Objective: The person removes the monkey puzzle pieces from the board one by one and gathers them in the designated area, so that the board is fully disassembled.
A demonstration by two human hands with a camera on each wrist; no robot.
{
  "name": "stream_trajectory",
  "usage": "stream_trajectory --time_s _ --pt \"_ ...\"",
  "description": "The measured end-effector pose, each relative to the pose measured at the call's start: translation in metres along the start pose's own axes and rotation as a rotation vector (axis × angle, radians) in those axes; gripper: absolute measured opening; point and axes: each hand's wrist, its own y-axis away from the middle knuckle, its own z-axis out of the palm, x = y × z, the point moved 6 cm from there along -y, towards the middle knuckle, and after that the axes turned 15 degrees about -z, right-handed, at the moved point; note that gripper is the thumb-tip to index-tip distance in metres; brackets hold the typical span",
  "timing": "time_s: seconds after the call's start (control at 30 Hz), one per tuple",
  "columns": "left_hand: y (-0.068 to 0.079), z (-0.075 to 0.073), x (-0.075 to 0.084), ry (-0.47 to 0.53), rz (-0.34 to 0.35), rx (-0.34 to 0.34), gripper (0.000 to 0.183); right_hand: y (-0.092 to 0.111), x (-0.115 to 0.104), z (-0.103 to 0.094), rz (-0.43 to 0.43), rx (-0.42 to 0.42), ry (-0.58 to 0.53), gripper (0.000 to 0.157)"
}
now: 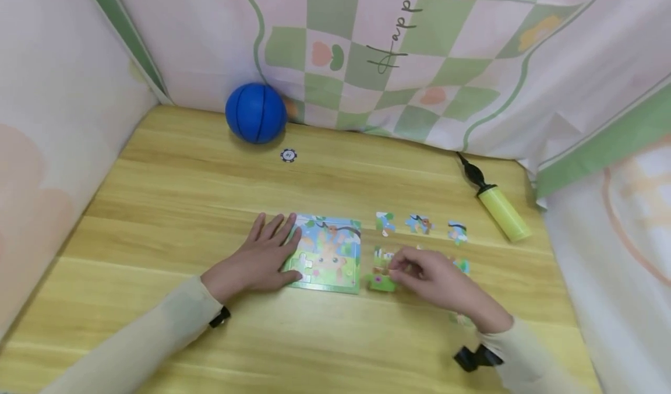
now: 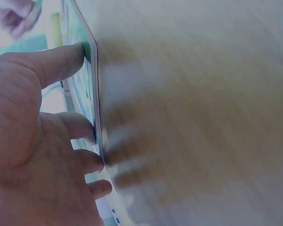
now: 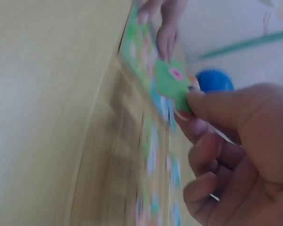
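My left hand [image 1: 257, 266] lies flat with spread fingers, its thumb and fingertips touching the left edge of a jigsaw puzzle tray [image 1: 325, 287]. The tray shows a cartoon animal, with a pale piece-shaped area at the lower left. Just right of the tray, my right hand [image 1: 440, 280] pinches a green puzzle piece [image 3: 170, 80] with a pink flower between thumb and index finger; the other fingers are curled. Loose puzzle pieces lie around it: one [image 1: 385, 222], another [image 1: 420, 224] and a third [image 1: 457, 232] along the far row. The right hand partly covers several more.
A blue ball [image 1: 256, 113] rests at the back near the curtain, with a round poker-like chip [image 1: 288, 155] in front of it. At the far right lies a yellow-green hand pump [image 1: 503, 212] with a black nozzle. Patterned curtains [image 1: 388, 50] hang behind the wooden table [image 1: 183, 166].
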Motion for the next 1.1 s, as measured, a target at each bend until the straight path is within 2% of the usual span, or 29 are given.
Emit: stream_trajectory --time_s 0.17,0.33,0.6,0.9,1.1 --pt "-0.001 0.003 -0.002 -0.004 -0.004 0.004 0.090 0.049 0.014 -0.012 0.102 -0.042 0.000 0.004" --pt "-0.002 0.004 -0.004 -0.009 -0.004 0.012 0.091 0.073 0.021 -0.007 0.165 -0.041 0.025 0.009" --pt "-0.002 0.006 -0.002 -0.002 -0.003 0.011 0.090 0.083 0.026 -0.006 0.222 -0.001 0.099 0.004" --pt "-0.001 0.004 -0.002 -0.001 0.015 0.024 0.090 0.079 0.028 -0.007 0.236 0.025 0.132 0.005" --pt "0.000 0.003 -0.001 0.003 0.019 0.026 0.090 0.078 0.026 -0.008 0.214 0.032 0.152 0.006"
